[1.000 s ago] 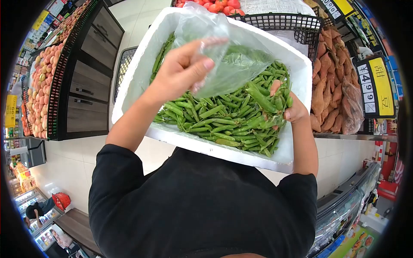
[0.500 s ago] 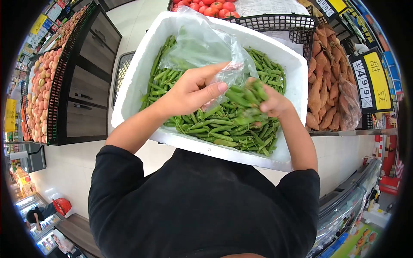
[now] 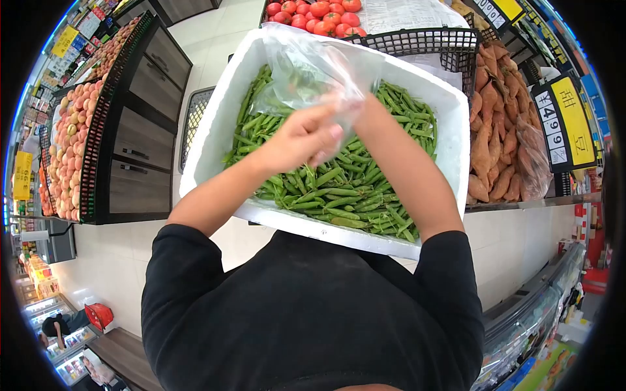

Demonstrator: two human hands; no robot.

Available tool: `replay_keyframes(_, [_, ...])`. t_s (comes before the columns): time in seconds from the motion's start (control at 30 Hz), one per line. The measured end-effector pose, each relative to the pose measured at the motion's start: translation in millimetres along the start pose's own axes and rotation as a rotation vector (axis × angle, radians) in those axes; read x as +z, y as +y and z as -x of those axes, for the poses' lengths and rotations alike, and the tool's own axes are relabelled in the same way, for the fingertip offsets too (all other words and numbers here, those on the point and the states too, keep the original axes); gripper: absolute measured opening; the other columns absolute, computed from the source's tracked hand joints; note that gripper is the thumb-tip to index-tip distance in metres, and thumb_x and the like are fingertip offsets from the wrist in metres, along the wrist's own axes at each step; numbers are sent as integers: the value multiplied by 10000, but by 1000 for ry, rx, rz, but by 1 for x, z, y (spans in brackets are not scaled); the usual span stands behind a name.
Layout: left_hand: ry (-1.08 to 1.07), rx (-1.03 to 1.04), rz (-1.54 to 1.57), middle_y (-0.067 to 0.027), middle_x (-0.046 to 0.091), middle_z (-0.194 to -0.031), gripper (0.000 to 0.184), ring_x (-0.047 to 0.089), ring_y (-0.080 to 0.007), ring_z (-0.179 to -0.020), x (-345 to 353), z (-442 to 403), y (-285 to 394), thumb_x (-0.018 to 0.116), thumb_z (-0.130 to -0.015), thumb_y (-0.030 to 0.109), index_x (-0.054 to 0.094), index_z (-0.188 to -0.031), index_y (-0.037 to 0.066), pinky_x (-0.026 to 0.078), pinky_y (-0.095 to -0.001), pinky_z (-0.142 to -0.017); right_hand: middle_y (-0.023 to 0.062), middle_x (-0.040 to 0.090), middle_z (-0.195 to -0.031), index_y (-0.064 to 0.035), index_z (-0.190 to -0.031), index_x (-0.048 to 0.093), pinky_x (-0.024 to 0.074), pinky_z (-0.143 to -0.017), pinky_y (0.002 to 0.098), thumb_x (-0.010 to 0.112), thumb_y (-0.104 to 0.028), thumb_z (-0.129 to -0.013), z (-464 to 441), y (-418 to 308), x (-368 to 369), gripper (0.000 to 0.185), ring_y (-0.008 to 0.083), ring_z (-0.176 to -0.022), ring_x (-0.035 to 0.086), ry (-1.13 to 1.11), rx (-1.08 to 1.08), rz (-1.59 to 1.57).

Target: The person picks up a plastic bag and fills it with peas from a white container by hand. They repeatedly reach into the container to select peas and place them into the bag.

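A white foam box (image 3: 195,156) holds many green pea pods (image 3: 326,195). Over its back half, a clear plastic bag (image 3: 280,58) is spread, with some green pods showing through it. My left hand (image 3: 310,137) pinches the bag's edge near its mouth. My right hand (image 3: 349,101) is at the bag's mouth, with the wrist crossing in front; its fingers are hidden and blurred by the bag and motion, so what they hold cannot be made out.
Red tomatoes (image 3: 319,18) lie behind the box. A black crate (image 3: 424,39) and sweet potatoes (image 3: 495,137) are at the right, beside a price sign (image 3: 566,124). Peaches (image 3: 72,143) fill a stand at the left. A person (image 3: 59,326) bends at the far lower left.
My right hand has carried a bunch of pods from the box's right side up and left to the bag's mouth. The bag has moved lower, and my left hand keeps hold of it.
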State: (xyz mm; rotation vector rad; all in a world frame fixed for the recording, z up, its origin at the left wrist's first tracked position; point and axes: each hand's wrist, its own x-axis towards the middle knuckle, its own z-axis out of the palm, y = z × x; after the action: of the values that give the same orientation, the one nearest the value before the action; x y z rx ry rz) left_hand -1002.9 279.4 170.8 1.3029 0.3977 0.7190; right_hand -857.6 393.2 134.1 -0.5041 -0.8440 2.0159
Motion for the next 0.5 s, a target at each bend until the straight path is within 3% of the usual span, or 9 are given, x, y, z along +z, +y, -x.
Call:
replay_keyframes(0.03, [52, 41, 137, 46, 422, -609, 495, 377, -40, -477, -8, 0, 2, 519, -998, 187, 379, -1464, 98, 339, -208, -440, 119, 567, -1221, -38, -1335, 473, 552, -758, 369, 542, -378, -946, -12, 10, -7, 521, 232, -1097, 577, -34, -6, 64])
replay_keyframes(0.07, [52, 40, 132, 46, 422, -609, 495, 377, -40, -477, -16, 0, 3, 519, -998, 187, 379, -1464, 98, 339, -208, -440, 122, 571, -1220, -23, -1338, 472, 540, -805, 377, 565, -404, -927, -22, 24, -9, 568, 236, -1096, 579, 146, -10, 293])
replay_keyframes(0.1, [118, 185, 210, 46, 408, -599, 499, 364, -42, -469, -27, -1, 4, 521, -997, 193, 374, -1464, 100, 332, -204, -441, 124, 575, -1219, -8, -1340, 471, 529, -852, 385, 589, -430, -908, -30, 33, -12, 615, 240, -1095, 581, 325, -15, 521])
replay_keyframes(0.13, [184, 334, 289, 45, 394, -589, 503, 351, -43, -461, -37, -2, 7, 523, -996, 199, 369, -1465, 102, 324, -199, -442, 131, 575, -1247, -11, -1337, 486, 512, -885, 391, 609, -451, -883, -29, 33, -13, 645, 243, -1109, 582, 314, -10, 532])
replay_keyframes(0.17, [190, 340, 287, 45, 394, -589, 503, 351, -43, -461, -45, -2, 12, 523, -996, 199, 369, -1465, 102, 324, -199, -442, 138, 575, -1276, -14, -1333, 500, 495, -918, 396, 630, -472, -857, -26, 33, -13, 674, 247, -1123, 584, 304, -6, 543])
replay_keyframes(0.27, [388, 412, 256, 62, 334, -532, 497, 316, -36, -411, -57, 3, 28, 494, -1007, 269, 348, -1466, 151, 284, -177, -414, 153, 611, -1262, -39, -1232, 595, 487, -929, 380, 579, -374, -903, 12, -12, 19, 470, 282, -1054, 635, 214, 35, 1618])
replay_keyframes(0.4, [253, 537, 347, 74, 339, -525, 447, 307, -22, -409, -60, 5, 40, 437, -1031, 240, 353, -1463, 162, 278, -169, -408, 165, 618, -1241, -54, -1172, 638, 469, -955, 409, 591, -339, -890, 50, -57, 45, 404, 344, -1086, 610, 111, 182, 1895])
replay_keyframes(0.47, [225, 512, 330, 74, 338, -524, 442, 296, -25, -413, -61, 5, 39, 430, -1035, 243, 354, -1464, 169, 271, -165, -407, 168, 594, -1268, -49, -1130, 656, 463, -959, 408, 589, -298, -889, 60, -63, 41, 353, 356, -1111, 588, -172, 128, 2035])
replay_keyframes(0.5, [226, 518, 338, 74, 338, -524, 442, 296, -25, -413, -59, 4, 37, 430, -1035, 243, 354, -1464, 169, 271, -165, -407, 168, 594, -1268, -49, -1130, 656, 463, -959, 408, 589, -298, -889, 64, -60, 42, 353, 356, -1111, 588, -174, 135, 2042])
